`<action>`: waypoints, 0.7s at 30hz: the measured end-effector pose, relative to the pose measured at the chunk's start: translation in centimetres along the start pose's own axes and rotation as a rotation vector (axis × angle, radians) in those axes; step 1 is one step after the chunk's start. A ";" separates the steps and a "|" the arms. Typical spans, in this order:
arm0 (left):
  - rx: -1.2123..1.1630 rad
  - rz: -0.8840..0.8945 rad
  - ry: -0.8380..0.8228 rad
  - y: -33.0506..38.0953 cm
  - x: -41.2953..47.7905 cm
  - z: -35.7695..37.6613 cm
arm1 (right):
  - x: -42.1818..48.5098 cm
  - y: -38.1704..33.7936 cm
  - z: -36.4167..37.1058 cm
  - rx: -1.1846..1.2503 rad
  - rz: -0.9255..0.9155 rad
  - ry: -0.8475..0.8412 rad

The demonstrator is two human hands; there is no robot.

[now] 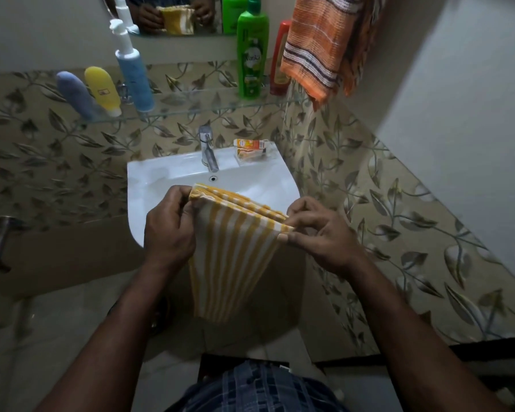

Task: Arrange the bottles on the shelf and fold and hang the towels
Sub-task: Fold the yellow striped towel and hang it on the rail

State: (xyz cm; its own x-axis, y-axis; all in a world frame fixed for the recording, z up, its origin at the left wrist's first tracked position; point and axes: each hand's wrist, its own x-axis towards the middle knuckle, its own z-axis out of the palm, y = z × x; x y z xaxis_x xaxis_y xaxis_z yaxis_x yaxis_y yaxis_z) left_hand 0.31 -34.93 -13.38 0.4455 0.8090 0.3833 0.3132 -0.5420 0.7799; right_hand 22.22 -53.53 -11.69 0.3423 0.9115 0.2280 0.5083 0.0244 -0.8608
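The person stood at the basin (161, 185) and held a yellow-and-white striped towel (232, 257) above its front edge, folded into layers along the top and hanging down in front of the basin. The left hand (168, 230) had its grip closed on the towel's upper left corner, fingers curled round the fold. The right hand (321, 236) pinched the upper right corner between thumb and fingertips, so that grip was closed on the cloth too. On the glass shelf (205, 107) above the tap (207, 150), a blue-grey tube (75, 95) and a yellow tube (103, 90) stood side by side at the left end, with a blue pump bottle (134, 75) just beside them. At the right end stood a green bottle (252, 58), and a red bottle (280, 60) next to it, partly hidden by an orange striped towel (318, 46) hanging over that corner. A small box (252, 143) lay at the basin's back right corner.
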 end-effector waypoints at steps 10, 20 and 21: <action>-0.050 -0.065 0.040 -0.2 -1.2 -1.0 | -0.2 -2.1 0.8 -0.383 -0.273 0.265; -0.629 -0.184 -0.119 3.0 0.3 -1.8 | -0.1 -4.0 -0.4 0.090 -0.105 0.284; -0.668 -0.174 -0.120 3.8 0.5 -2.1 | 0.0 -4.6 -1.0 0.199 -0.122 0.284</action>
State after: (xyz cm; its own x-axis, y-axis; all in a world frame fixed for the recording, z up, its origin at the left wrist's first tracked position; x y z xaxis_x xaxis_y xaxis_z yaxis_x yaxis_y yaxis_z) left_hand -0.04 -36.10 -9.12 0.5368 0.8202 0.1978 -0.1772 -0.1197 0.9769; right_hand 20.63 -54.04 -7.24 0.5083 0.7473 0.4280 0.4051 0.2311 -0.8846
